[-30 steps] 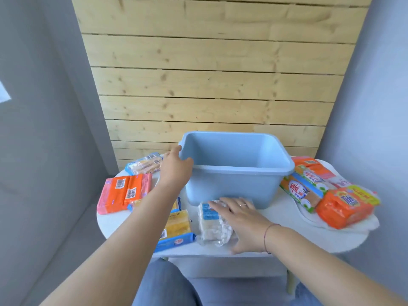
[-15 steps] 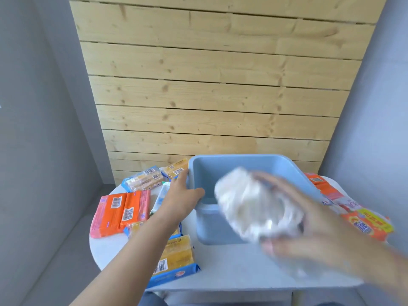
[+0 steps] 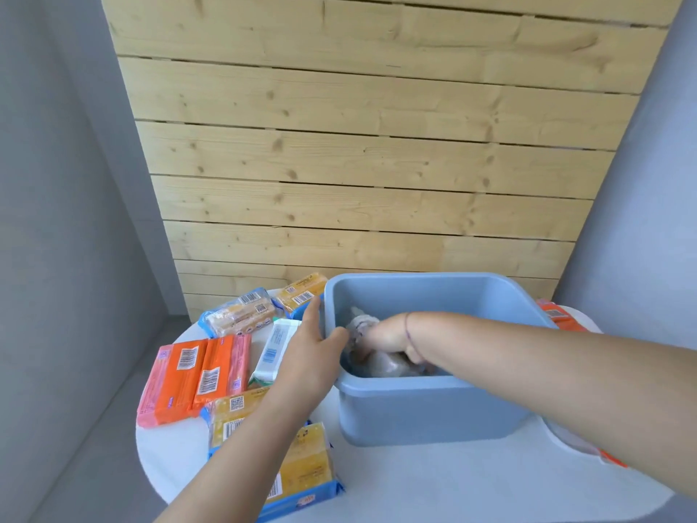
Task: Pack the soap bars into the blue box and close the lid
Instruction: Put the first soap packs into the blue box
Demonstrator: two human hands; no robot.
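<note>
The open blue box stands on the round white table. My left hand grips its left rim, thumb inside. My right hand reaches down into the box and is closed on a clear-wrapped white soap pack near the bottom left corner. Left of the box lie more soap packs: an orange pair, a white-and-blue pack, yellow packs in blue wrap under my left forearm, and two beige and yellow packs at the back. No lid is in view.
My right forearm hides most of the orange packs at the table's right edge. A wooden slat wall stands right behind the table, with grey walls on both sides. White tabletop shows in front of the box.
My right hand carried the white soap pack from in front of the box, up over the rim and down inside it. The left hand stayed on the box's left rim.
</note>
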